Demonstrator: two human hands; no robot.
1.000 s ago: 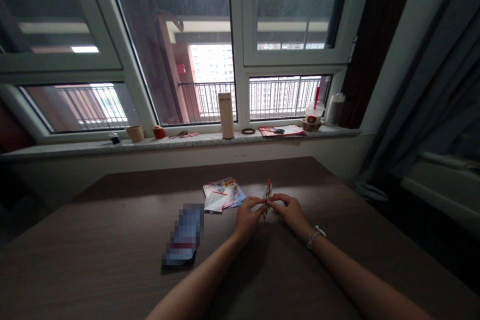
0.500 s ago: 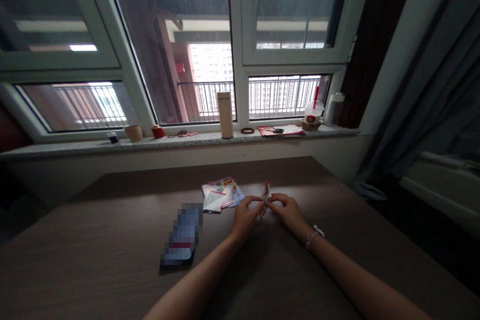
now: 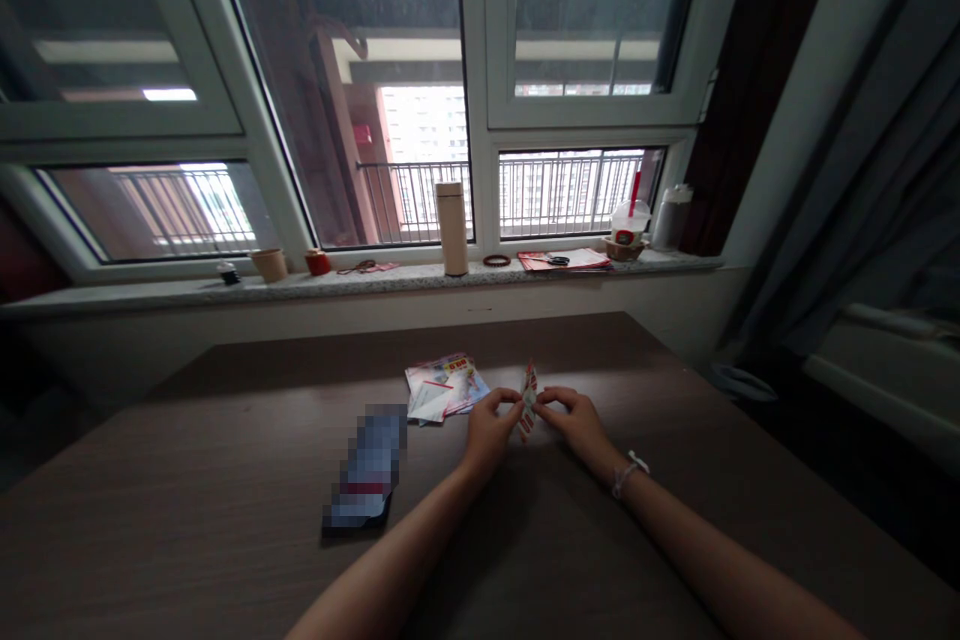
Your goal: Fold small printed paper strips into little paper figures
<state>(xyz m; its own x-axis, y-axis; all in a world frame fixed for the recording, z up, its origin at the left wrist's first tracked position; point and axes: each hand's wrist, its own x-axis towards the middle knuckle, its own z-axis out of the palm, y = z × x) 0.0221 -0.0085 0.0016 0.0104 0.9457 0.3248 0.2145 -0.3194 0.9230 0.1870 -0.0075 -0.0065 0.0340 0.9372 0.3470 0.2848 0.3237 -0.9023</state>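
Between my two hands a small folded piece of printed paper [image 3: 529, 394], patterned in red, white and green, stands on edge above the brown table [image 3: 247, 440]. My left hand [image 3: 493, 428] pinches its left side between thumb and fingers. From the right, my right hand [image 3: 577, 422] pinches the other side, with a pale bracelet [image 3: 628, 472] on its wrist. Just left of my left hand lies a loose pile of printed paper sheets [image 3: 446, 388]. The folds of the held paper are too small to make out fully.
A phone [image 3: 367, 470], its screen blurred, lies left of my left forearm. Along the windowsill stand a beige bottle [image 3: 451, 230], a paper cup [image 3: 269, 266], a red spool [image 3: 317, 263], scissors [image 3: 556, 261] on papers, a drink cup with a straw [image 3: 628, 223] and a grey bottle [image 3: 672, 218].
The folded paper has turned slightly and shows more of its patterned face. My hands stay in nearly the same place, with the fingertips a little further apart.
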